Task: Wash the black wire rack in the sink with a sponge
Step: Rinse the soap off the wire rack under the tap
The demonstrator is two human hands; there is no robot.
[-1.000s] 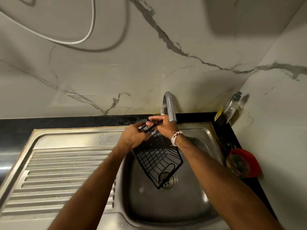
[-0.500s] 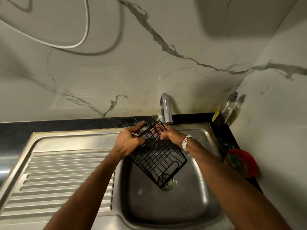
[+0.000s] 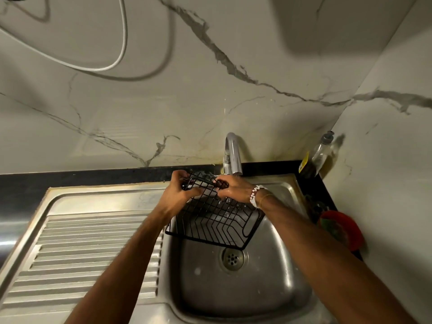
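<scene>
The black wire rack [image 3: 215,220] hangs tilted over the steel sink [image 3: 287,284], its far edge up under the tap [image 3: 233,155]. My left hand [image 3: 180,195] grips the rack's far left edge. My right hand [image 3: 233,189], with a bead bracelet on the wrist, holds the far edge just below the spout and looks wet. Water appears to fall on the rack near my right hand. I see no sponge in either hand.
The ribbed steel drainboard [image 3: 88,249] lies to the left of the basin. A drain [image 3: 232,258] sits below the rack. A soap bottle [image 3: 320,155] stands in the back right corner. A red bowl [image 3: 339,228] rests on the black counter at the right.
The rack has swung from pointing down at the drain to lying flatter and wider across the basin. Both hands stayed at its far edge under the tap.
</scene>
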